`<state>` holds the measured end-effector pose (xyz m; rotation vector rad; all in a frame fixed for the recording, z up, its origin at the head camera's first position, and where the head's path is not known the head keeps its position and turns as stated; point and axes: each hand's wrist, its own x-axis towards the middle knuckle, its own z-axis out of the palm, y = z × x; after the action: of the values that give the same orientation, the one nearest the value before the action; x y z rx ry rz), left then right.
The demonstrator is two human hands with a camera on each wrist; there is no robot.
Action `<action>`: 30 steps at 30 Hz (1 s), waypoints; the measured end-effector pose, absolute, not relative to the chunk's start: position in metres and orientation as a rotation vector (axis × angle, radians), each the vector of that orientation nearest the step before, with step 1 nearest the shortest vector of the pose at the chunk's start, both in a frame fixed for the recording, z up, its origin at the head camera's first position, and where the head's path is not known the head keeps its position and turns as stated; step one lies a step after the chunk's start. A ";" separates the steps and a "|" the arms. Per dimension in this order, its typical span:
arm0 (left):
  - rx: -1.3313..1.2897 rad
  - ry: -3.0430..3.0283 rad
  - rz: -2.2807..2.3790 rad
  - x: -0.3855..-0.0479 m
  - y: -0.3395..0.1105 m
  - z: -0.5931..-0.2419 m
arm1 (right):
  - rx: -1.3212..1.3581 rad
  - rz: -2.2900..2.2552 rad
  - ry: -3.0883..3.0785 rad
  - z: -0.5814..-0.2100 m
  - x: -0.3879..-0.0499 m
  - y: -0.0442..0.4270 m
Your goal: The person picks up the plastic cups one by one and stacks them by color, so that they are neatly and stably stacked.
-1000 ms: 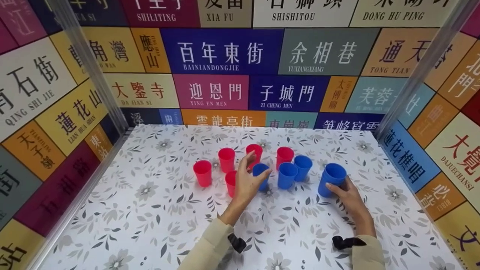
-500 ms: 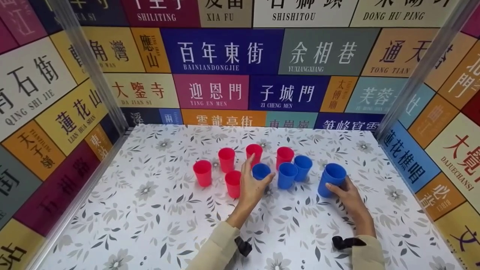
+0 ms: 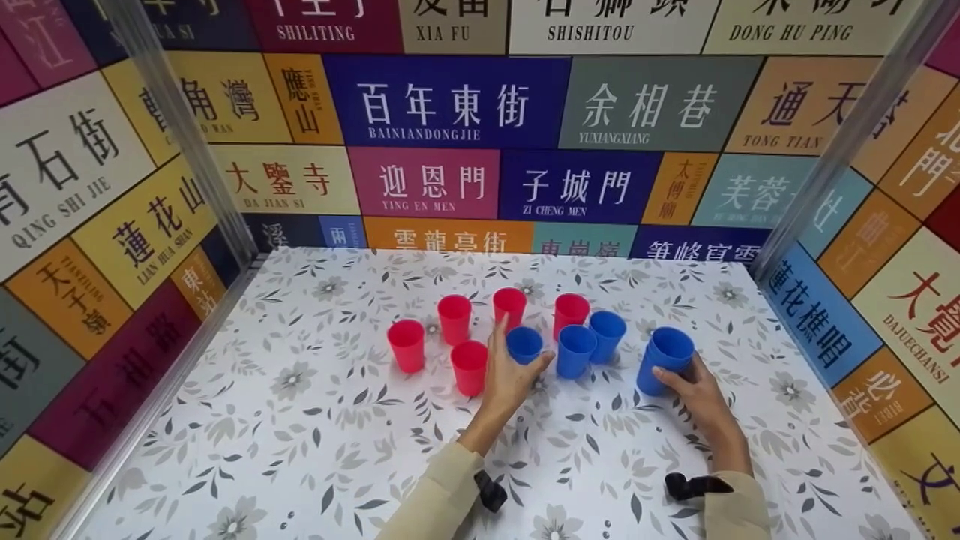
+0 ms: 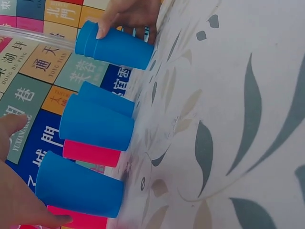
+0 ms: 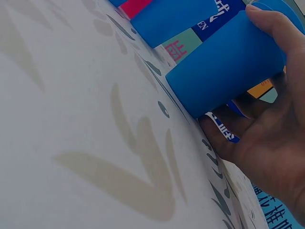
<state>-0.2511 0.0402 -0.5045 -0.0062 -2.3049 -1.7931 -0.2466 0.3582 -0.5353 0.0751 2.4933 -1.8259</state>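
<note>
My left hand [image 3: 510,379] is spread around a single blue cup [image 3: 524,344], which stands upright on the table. Its thumb is apart from the cup's right side, and the fingers are along the left; whether they touch the wall cannot be told. In the left wrist view, that blue cup [image 4: 78,186] stands beside the hand. On the right, my right hand [image 3: 701,390] grips a stack of nested blue cups [image 3: 664,361], thumb in front and fingers behind. The stack's base [image 5: 190,90] appears to rest on the table.
Two more blue cups, one in front [image 3: 576,351] and one behind [image 3: 607,336], stand between the hands. Several red cups stand near the left hand, including a left one [image 3: 406,346], a near one [image 3: 469,367] and a back-right one [image 3: 571,315]. Sign-patterned walls [image 3: 450,105] enclose the floral tabletop [image 3: 300,450].
The left hand has moved slightly right, and its blue cup, tilted a second ago, now stands upright. The near red cup shows more fully. My right hand keeps its grip on the stack.
</note>
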 end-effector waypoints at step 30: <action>0.112 -2.400 -1.745 -0.265 0.046 -0.524 | 0.126 -1.795 2.504 -0.534 -0.247 0.358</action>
<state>-0.2655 0.0464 -0.5241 0.1125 -2.4003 -1.7452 -0.2467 0.3580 -0.5339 0.1259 2.5043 -1.7946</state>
